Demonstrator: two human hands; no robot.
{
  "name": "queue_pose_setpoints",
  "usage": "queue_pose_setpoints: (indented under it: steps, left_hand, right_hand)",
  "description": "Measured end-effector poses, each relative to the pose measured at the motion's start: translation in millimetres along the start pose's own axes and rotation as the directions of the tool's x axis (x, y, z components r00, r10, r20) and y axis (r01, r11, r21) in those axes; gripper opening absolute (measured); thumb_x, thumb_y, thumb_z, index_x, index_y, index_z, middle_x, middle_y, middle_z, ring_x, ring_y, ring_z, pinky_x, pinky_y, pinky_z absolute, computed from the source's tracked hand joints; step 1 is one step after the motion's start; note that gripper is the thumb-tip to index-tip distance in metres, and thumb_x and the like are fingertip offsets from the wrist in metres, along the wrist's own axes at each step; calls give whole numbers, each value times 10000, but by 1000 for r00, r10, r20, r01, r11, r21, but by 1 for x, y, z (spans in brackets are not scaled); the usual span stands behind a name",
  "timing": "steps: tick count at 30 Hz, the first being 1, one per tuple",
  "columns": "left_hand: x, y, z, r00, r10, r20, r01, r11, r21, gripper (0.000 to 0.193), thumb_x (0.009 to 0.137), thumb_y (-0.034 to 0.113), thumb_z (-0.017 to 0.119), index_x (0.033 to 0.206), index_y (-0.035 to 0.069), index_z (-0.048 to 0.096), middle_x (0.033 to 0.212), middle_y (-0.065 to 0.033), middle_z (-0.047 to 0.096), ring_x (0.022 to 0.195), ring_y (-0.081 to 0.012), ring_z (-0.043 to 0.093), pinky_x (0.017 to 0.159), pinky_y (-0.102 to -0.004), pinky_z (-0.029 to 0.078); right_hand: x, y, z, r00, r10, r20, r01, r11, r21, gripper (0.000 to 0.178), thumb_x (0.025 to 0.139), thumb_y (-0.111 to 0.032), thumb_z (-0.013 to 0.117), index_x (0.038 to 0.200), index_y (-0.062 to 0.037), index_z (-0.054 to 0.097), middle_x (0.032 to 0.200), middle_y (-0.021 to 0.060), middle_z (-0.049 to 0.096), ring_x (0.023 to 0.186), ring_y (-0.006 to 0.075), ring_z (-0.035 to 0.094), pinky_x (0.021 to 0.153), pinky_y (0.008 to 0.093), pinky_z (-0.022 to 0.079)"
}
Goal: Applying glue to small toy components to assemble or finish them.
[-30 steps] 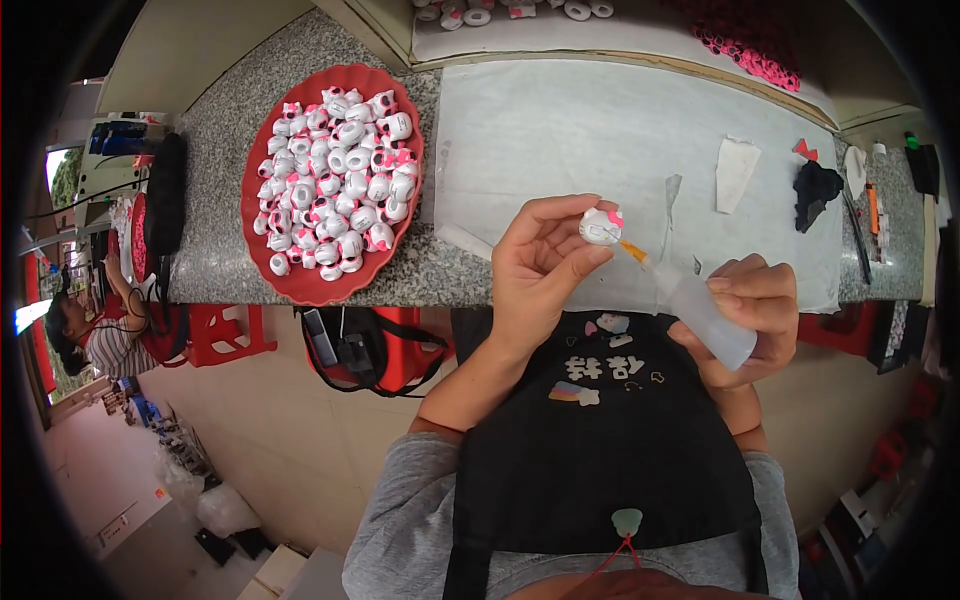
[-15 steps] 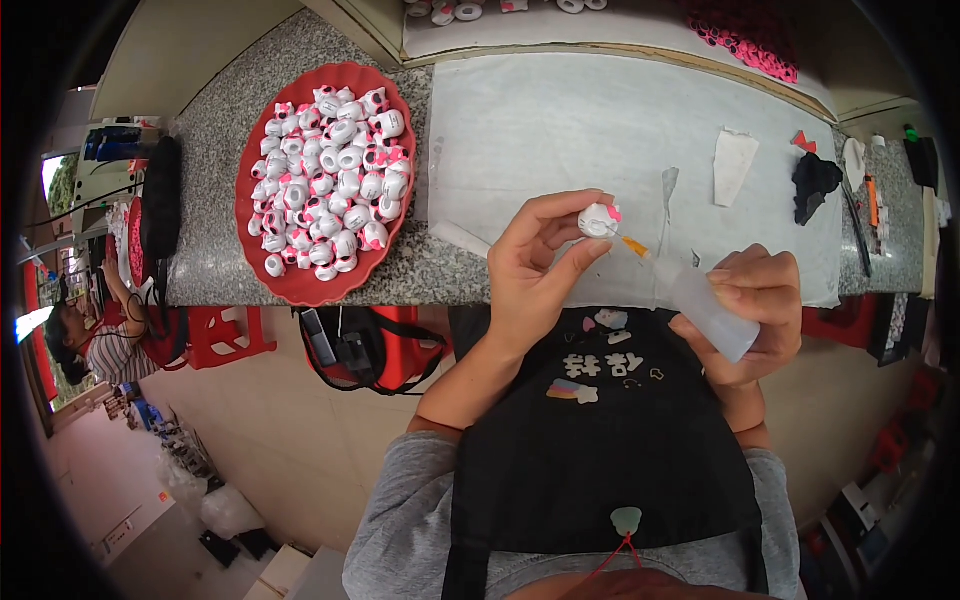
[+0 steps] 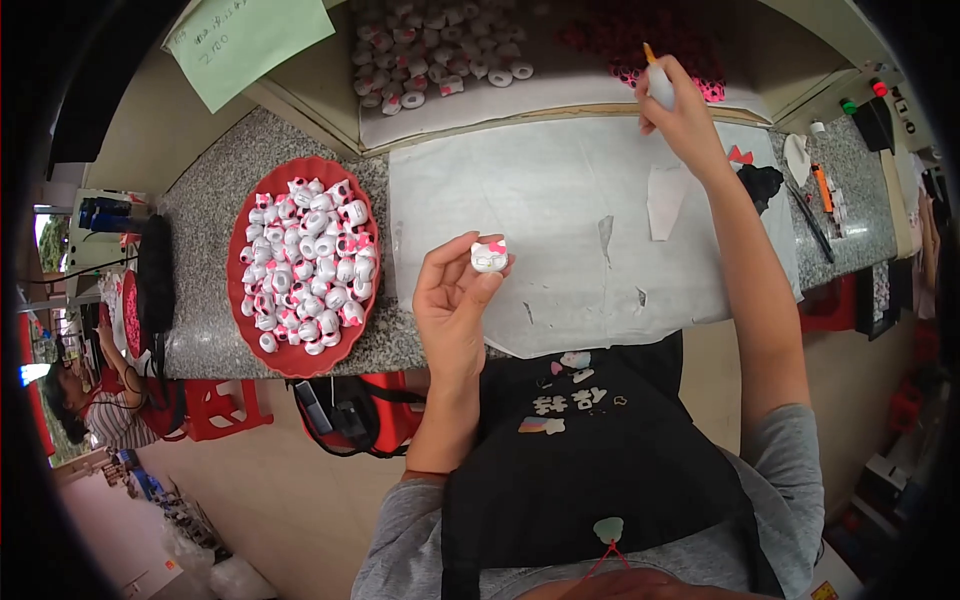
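Between the thumb and fingers of my left hand [image 3: 450, 310] is a small white cat-shaped figurine head [image 3: 489, 258] with a pink bow, held above the paper sheet. My right hand [image 3: 684, 122] is stretched far forward, closed around a white squeeze bottle [image 3: 660, 86] with an orange nozzle pointing up and away. The bottle is next to a heap of small pink-and-black pieces [image 3: 712, 88] in the shelf compartment. Whether the right fingers touch any of those pieces, I cannot tell.
At left, a red scalloped tray [image 3: 240, 318] holds many similar heads. More white pieces [image 3: 440, 50] lie in the compartment. White paper [image 3: 540, 180] covers the granite counter. Black cloth [image 3: 762, 186], tweezers [image 3: 812, 228] and an orange tool [image 3: 823, 188] lie at right. Another person [image 3: 110, 405] sits far left.
My right hand has carried the bottle away from the figurine head, forward to the shelf. My left hand still holds the head, now further left in view. The view has shifted toward the shelf.
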State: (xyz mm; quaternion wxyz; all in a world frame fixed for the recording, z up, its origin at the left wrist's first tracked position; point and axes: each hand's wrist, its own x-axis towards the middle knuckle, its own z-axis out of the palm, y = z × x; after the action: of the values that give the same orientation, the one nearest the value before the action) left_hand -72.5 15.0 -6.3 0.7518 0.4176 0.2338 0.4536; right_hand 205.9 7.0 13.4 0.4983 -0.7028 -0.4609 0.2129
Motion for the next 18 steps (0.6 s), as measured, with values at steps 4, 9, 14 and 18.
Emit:
queue_pose_setpoints:
  steps: [4, 9, 14, 18]
  left_hand:
    - [-1, -2, 4, 1000, -18, 3, 18, 1000, 21, 330, 709, -84, 503, 1021, -23, 416, 990, -162, 504, 905, -206, 512, 797, -323, 425]
    - [-1, -3, -1, 1000, -16, -14, 16, 999, 39, 326, 710, -77, 508, 1019, -23, 417, 989, -161, 505, 887, -203, 522, 786, -311, 428]
    - [-1, -2, 2, 999, -32, -8, 32, 999, 33, 325, 712, -60, 512, 1021, -20, 420, 981, -155, 510, 860, -206, 531, 769, -304, 433]
    - [-2, -3, 2, 999, -40, 15, 40, 999, 12, 322, 710, -79, 509, 1015, -26, 420, 990, -154, 507, 881, -195, 524, 770, -278, 427]
  right_hand:
    - [73, 34, 6, 947, -321, -8, 200, 608, -768, 179, 712, -114, 537, 874, -40, 518, 753, 122, 534, 671, 244, 538, 554, 323, 424]
    - [105, 38, 17, 970, -236, 64, 190, 559, -807, 245, 685, -169, 561, 910, -73, 549, 858, 119, 541, 750, 276, 518, 639, 355, 414]
    - [84, 37, 8, 838, -545, -14, 389, 616, -685, 161, 700, -113, 535, 842, -37, 543, 767, 121, 543, 704, 250, 524, 627, 337, 415]
    - [20, -19, 12, 998, -48, 43, 56, 978, -202, 106, 695, -84, 554, 782, -25, 539, 698, 58, 539, 594, 122, 472, 553, 244, 384]
